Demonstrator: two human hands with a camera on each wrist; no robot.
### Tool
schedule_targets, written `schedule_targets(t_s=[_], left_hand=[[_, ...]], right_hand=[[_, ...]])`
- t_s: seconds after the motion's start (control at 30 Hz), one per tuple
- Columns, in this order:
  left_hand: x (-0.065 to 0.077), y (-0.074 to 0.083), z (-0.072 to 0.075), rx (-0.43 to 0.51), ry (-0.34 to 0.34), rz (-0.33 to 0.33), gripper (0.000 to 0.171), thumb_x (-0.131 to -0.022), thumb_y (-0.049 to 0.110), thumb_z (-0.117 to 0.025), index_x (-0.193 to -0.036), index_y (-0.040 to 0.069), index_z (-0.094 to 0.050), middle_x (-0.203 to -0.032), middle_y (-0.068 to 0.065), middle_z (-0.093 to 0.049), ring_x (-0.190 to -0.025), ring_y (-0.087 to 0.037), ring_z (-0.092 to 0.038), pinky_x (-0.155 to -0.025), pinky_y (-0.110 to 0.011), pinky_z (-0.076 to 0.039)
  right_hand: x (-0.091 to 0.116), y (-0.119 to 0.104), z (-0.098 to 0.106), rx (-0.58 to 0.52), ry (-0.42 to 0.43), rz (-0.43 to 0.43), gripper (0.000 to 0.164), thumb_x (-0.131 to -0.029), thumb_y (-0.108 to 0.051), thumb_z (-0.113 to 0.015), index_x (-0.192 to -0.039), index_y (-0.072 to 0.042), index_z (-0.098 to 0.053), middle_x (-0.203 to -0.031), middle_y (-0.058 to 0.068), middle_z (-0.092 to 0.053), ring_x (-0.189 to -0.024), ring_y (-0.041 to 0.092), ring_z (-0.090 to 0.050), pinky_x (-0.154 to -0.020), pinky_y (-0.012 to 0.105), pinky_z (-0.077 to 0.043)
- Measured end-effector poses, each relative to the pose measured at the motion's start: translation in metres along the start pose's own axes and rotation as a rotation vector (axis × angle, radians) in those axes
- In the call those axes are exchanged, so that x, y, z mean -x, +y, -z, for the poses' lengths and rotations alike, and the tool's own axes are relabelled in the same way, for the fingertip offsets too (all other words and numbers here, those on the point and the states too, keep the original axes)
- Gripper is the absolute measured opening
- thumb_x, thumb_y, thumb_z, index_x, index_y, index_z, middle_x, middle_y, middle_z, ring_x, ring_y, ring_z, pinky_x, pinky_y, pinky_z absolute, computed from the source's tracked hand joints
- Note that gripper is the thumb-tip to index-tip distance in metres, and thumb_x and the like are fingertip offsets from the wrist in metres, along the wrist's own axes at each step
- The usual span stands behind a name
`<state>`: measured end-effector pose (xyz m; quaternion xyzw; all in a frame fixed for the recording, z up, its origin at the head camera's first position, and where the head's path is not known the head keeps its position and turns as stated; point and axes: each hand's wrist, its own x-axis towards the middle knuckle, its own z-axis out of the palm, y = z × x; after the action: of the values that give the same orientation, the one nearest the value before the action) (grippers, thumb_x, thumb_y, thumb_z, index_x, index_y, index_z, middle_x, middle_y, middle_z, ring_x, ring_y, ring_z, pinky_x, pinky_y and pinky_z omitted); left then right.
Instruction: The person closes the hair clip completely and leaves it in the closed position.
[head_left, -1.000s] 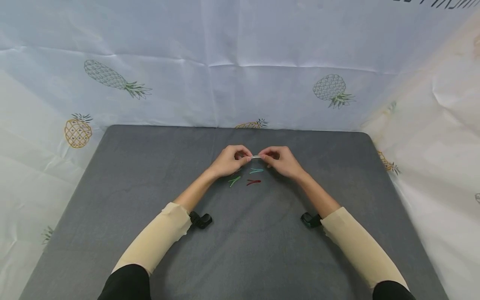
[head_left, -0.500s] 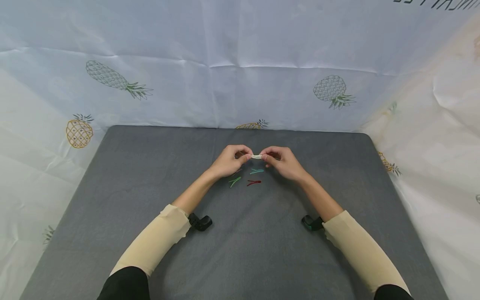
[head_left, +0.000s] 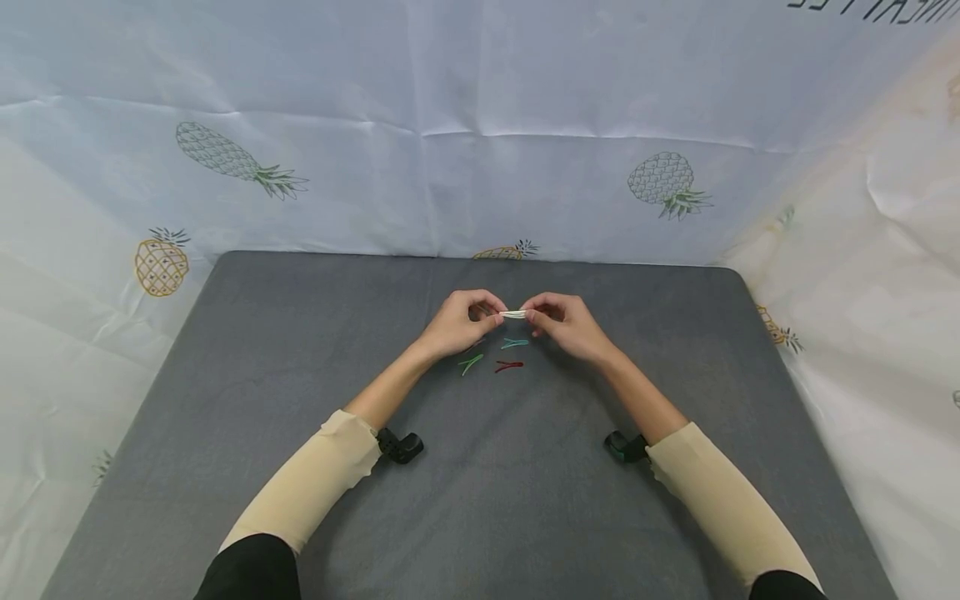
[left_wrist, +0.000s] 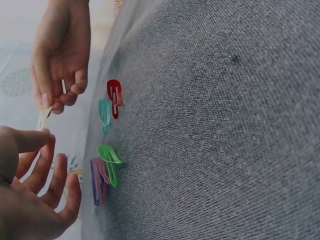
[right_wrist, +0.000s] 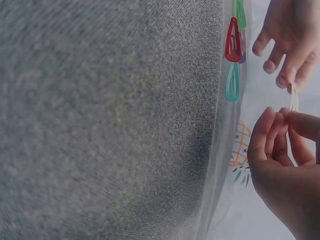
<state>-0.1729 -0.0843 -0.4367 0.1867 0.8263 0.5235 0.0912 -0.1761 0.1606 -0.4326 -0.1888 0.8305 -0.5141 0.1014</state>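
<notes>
A cream-white snap hair clip (head_left: 513, 314) is held above the table between both hands. My left hand (head_left: 457, 323) pinches one end with thumb and forefinger; my right hand (head_left: 567, 327) pinches the other. The fingertips cover both ends of the clip. Just below lie open snap hair clips: a teal clip (head_left: 515, 342), a red clip (head_left: 509, 365) and a green clip (head_left: 471, 363). In the left wrist view a pink clip (left_wrist: 100, 175) and a purple clip (left_wrist: 94, 185) lie together beside the green one.
A grey cloth covers the table (head_left: 510, 492). Behind it hangs a white curtain (head_left: 450, 183) with pineapple prints, and more of it falls at both sides. Black wrist cameras stick out from the left sleeve (head_left: 300, 483) and the right sleeve (head_left: 727, 500).
The fingertips have drawn slightly apart along the cream-white hair clip, and more of its flat side shows. Both hands keep their hold in nearly the same place. The clips on the table stay put.
</notes>
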Motion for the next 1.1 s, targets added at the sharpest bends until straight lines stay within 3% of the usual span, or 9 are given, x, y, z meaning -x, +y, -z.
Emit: schedule_targets(t_s=[0.23,0.43,0.67,1.1], left_hand=[[0.0005,0.0004,-0.0006,-0.006,0.031,-0.013,0.016,-0.104,0.012,-0.074,-0.117,0.005,-0.078,-0.103,-0.015,-0.077,-0.079,-0.021,-0.067,-0.064,-0.028,-0.050],[0.0004,-0.0001,-0.0002,0.000,0.054,-0.021,0.014,-0.103,0.014,-0.076,-0.113,0.006,-0.078,-0.097,-0.014,-0.077,-0.070,-0.018,-0.065,-0.056,-0.029,-0.051],[-0.0002,-0.0033,-0.0012,-0.030,0.074,-0.021,0.013,-0.102,0.016,-0.078,-0.111,0.007,-0.079,-0.094,-0.013,-0.077,-0.069,-0.019,-0.066,-0.054,-0.028,-0.052],[-0.0014,-0.0093,-0.0023,-0.055,0.067,-0.015,0.011,-0.101,0.016,-0.078,-0.109,0.007,-0.080,-0.094,-0.013,-0.078,-0.071,-0.020,-0.068,-0.057,-0.025,-0.049]], right_hand=[[0.0000,-0.0009,-0.0013,-0.067,0.009,-0.027,0.021,-0.109,-0.006,-0.064,-0.126,0.004,-0.069,-0.117,0.029,-0.071,-0.092,0.024,-0.071,-0.083,0.036,-0.063],[-0.0010,0.0012,-0.0014,-0.087,0.020,-0.039,0.019,-0.109,-0.006,-0.065,-0.124,0.004,-0.069,-0.114,0.031,-0.070,-0.088,0.016,-0.070,-0.082,0.033,-0.063],[-0.0011,0.0027,-0.0017,-0.087,0.012,-0.052,0.023,-0.108,-0.007,-0.066,-0.127,0.006,-0.070,-0.118,0.031,-0.071,-0.095,0.025,-0.074,-0.082,0.029,-0.063],[-0.0016,0.0048,-0.0016,-0.089,0.015,-0.067,0.029,-0.105,-0.005,-0.069,-0.131,0.007,-0.070,-0.121,0.032,-0.073,-0.096,0.020,-0.077,-0.084,0.032,-0.064]])
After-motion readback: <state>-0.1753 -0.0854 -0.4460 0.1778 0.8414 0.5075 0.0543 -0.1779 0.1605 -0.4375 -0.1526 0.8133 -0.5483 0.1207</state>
